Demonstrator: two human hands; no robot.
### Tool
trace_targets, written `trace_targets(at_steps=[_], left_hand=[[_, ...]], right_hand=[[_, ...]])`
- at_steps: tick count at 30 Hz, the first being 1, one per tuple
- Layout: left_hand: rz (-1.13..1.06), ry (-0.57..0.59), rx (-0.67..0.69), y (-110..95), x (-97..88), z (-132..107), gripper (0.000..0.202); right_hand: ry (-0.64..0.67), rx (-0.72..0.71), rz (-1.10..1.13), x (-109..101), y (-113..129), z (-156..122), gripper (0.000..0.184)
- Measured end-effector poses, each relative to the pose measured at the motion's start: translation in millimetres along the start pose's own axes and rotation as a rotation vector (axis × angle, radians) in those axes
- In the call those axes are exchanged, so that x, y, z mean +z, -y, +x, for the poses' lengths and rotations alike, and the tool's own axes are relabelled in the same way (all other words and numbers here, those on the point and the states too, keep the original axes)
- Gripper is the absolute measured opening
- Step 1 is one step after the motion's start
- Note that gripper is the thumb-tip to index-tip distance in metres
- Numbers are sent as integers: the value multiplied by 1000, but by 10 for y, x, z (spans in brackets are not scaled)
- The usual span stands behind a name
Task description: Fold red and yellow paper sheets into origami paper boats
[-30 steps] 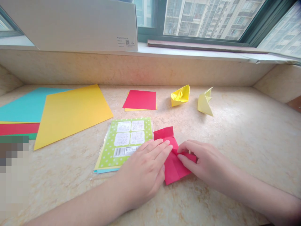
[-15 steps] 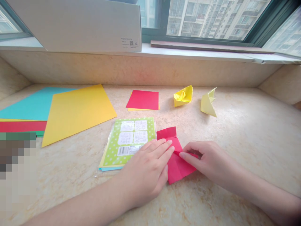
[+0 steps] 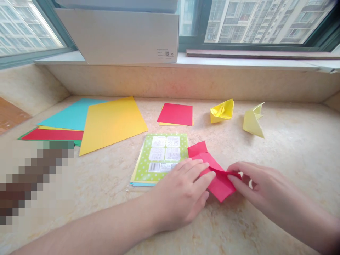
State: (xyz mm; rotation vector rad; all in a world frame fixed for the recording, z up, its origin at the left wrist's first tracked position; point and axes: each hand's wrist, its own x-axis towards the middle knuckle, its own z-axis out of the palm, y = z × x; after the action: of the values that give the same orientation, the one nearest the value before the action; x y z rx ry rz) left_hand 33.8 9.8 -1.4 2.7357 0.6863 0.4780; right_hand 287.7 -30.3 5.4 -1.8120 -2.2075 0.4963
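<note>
Bright red, creased sheet of folded paper (image 3: 222, 189), centre stage in the head view, lying on the beige marbled stone counter (image 3: 297, 152) with both hands on it! The left hand (image 3: 186, 193) is open, palm down, its fingers stretched over the paper's left part; that looks like an anchor, there to stop the sheet sliding. And the right hand (image 3: 261, 182) is closed in a pinch, thumb and fingers gripping the raised fold at the paper's right end, presumably because that ridge offers an edge to hold while the other side is pinned.

Just left sits the green, white-dotted paper packet (image 3: 160, 157), partly hidden by the left hand; whether they touch, I cannot tell. Farther back, a flat red paper square (image 3: 175, 114), then a bright yellow folded paper shape (image 3: 222, 112) and a pale yellow pointed folded paper shape (image 3: 252, 123), seemingly set aside to leave working room.
</note>
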Motion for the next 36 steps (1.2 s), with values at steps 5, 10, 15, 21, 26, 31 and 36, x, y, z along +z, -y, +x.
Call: trace_targets(at_steps=[5,10,15,21,26,31,36], left_hand=[[34,-50,100,-16,-2,-5,29],[13,-20,85,-19,2,-13,31],[-10,-14,89,-22,-14,-12,33],[10,10,77,-17,0,-17,36],[22,1,80,-11,8,-22,37],[1,-2,72,-9,11,-32,36],[-34,-9,90,5,-10,-42,39]], right_hand=[[-102,-37,13,-5,25,27,20],[-88,-94,4,27,36,12,21],[-42,-155,-2,54,76,-36,20],[-28,-246,-24,98,116,-38,20],[-31,-268,-18,126,111,-27,22],[-53,-277,-4,158,87,-23,31],[-41,-250,10,171,66,-33,34]])
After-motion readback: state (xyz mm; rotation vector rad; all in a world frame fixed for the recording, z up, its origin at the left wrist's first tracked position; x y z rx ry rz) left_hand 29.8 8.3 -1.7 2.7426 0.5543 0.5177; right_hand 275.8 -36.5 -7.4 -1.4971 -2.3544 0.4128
